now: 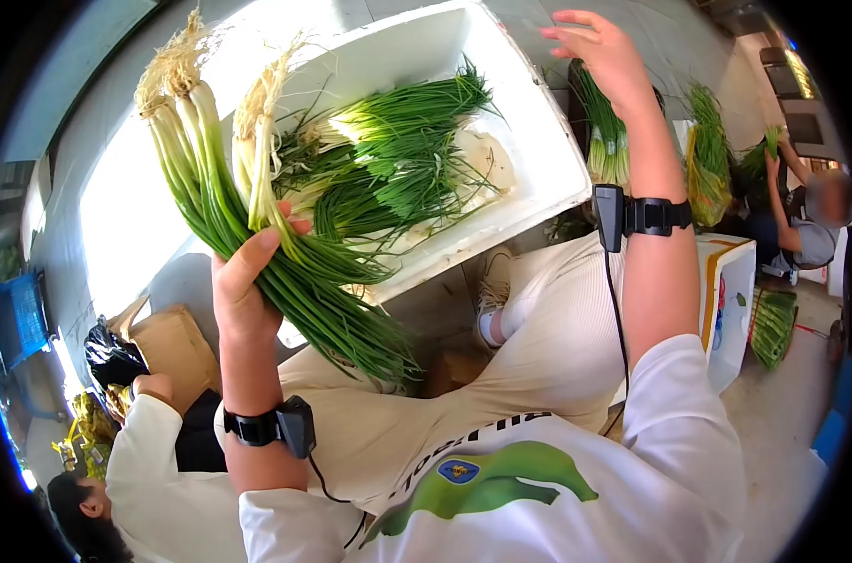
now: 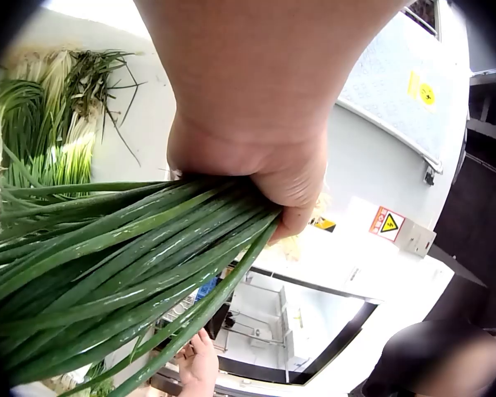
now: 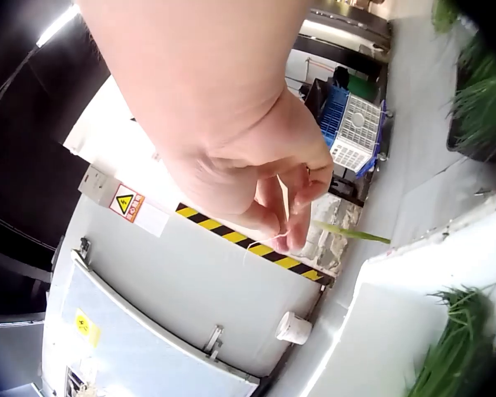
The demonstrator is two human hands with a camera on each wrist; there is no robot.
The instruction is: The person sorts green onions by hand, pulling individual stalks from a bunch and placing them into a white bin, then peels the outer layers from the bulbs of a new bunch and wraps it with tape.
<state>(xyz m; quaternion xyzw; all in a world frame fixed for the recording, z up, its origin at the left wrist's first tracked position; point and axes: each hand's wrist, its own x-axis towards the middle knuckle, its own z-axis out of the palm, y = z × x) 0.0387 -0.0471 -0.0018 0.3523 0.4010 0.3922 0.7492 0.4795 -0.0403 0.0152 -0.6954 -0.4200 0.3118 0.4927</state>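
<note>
Left hand [image 1: 243, 293] grips scallions [image 1: 294, 281], left of foam box [image 1: 538, 136] | right hand [image 1: 609, 61], beyond box's right rim, seemingly pinches leaf strip [image 3: 355, 234] | likely light, limp, bruisable; hold pale stalks

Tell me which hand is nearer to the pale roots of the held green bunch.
Left. The left hand grips the bunch's green stalks, a little along from the roots; the right hand is raised away from them, beyond the white foam box's right edge in the head view.

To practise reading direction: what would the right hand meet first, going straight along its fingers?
In the head view, likely the white box; depth is unclear, so the right hand may pass above it.
</note>
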